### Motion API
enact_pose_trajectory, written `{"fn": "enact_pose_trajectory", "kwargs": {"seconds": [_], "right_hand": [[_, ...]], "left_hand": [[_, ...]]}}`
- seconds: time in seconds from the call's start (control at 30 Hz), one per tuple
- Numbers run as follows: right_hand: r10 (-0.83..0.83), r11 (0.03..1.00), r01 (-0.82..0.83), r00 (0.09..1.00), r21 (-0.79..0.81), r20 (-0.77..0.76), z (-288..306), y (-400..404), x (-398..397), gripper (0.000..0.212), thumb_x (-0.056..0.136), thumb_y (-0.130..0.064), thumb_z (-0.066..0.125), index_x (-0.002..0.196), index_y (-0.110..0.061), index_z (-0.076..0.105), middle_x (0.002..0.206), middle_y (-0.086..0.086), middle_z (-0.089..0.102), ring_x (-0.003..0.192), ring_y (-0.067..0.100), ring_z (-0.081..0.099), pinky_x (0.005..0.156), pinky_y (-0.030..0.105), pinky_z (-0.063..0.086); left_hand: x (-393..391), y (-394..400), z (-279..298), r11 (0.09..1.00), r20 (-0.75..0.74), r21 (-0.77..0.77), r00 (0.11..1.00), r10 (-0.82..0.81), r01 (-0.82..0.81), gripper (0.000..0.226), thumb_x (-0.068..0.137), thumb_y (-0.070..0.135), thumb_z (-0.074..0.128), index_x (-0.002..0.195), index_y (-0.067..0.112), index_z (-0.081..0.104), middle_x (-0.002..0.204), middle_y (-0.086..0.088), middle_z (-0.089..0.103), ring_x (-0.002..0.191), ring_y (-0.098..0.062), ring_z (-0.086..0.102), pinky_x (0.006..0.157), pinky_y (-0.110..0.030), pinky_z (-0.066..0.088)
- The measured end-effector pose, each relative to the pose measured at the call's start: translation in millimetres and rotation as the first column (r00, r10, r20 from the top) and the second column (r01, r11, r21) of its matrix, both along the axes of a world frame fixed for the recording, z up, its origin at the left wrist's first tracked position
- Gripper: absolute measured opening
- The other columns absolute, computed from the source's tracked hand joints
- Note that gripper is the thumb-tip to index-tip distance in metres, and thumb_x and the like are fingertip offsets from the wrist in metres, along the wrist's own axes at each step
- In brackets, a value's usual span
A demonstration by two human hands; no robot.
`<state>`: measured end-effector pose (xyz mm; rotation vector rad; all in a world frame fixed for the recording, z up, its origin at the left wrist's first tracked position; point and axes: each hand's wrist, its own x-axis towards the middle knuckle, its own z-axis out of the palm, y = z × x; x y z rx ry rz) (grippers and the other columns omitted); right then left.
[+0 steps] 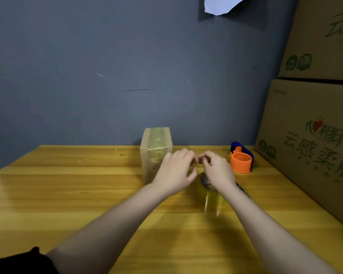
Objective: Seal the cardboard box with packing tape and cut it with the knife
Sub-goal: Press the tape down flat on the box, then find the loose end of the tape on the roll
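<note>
A small cardboard box [155, 153] stands upright near the back of the wooden table [67, 194], with yellowish clear tape over its top and front face. A roll of clear packing tape [210, 196] lies on the table just right of the box, partly under my right wrist. My left hand [175, 171] and my right hand [216, 169] hover above the roll in front of the box, fingers curled and fingertips almost touching. Motion blur hides whether they pinch anything. A dark thin object [243, 189], possibly the knife, shows beside my right forearm.
An orange and blue tape dispenser [241, 160] stands at the back right. Two large printed cartons [313, 135] are stacked along the table's right edge. A grey wall [107, 76] runs directly behind the table.
</note>
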<state>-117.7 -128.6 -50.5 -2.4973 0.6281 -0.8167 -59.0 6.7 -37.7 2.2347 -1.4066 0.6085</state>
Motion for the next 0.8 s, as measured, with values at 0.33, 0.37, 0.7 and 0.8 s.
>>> {"fn": "enact_pose_trajectory", "kwargs": {"seconds": [0.33, 0.37, 0.7, 0.8], "right_hand": [[-0.132, 0.99, 0.113, 0.956, 0.086, 0.261, -46, -28, -36, 0.022, 0.095, -0.023, 0.048, 0.113, -0.017, 0.06, 0.114, -0.001, 0.064, 0.111, 0.02, 0.053, 0.093, 0.035, 0.043], [-0.128, 0.989, 0.101, 0.953, 0.111, 0.274, -50, -28, -36, 0.023, 0.095, -0.025, 0.048, 0.115, -0.017, 0.058, 0.116, -0.001, 0.062, 0.113, 0.019, 0.052, 0.094, 0.034, 0.042], [0.166, 0.713, -0.379, 0.909, 0.59, 0.382, -57, -5, -37, 0.077, 0.078, -0.056, 0.056, 0.145, -0.033, 0.025, 0.147, -0.009, 0.031, 0.132, 0.004, 0.031, 0.105, 0.024, 0.027], [0.247, 0.547, -0.476, 0.877, 0.688, 0.411, -57, 4, -36, 0.074, 0.081, -0.05, 0.061, 0.144, -0.034, 0.026, 0.143, -0.009, 0.039, 0.127, 0.004, 0.04, 0.099, 0.02, 0.035]], "left_hand": [[-34, -48, -50, 0.899, -0.014, 0.433, 0.998, -0.061, 0.062, 0.044, 0.087, 0.036, 0.057, 0.123, 0.012, 0.05, 0.134, -0.007, 0.052, 0.132, -0.023, 0.038, 0.115, -0.041, 0.013], [-33, -49, -51, 0.913, -0.057, 0.403, 0.997, -0.049, 0.068, 0.038, 0.087, 0.033, 0.057, 0.119, 0.013, 0.052, 0.129, -0.007, 0.055, 0.129, -0.023, 0.041, 0.112, -0.039, 0.016], [-20, -31, -62, 0.917, -0.759, -0.376, 0.523, -0.389, 0.137, 0.024, 0.083, 0.028, 0.057, 0.103, 0.019, 0.047, 0.102, 0.002, 0.061, 0.096, -0.004, 0.056, 0.088, -0.028, 0.045], [-22, -21, -63, 0.866, -0.766, -0.489, 0.423, -0.485, 0.106, 0.025, 0.082, 0.017, 0.051, 0.106, 0.02, 0.048, 0.098, 0.009, 0.057, 0.09, 0.002, 0.053, 0.084, -0.017, 0.043]]}}
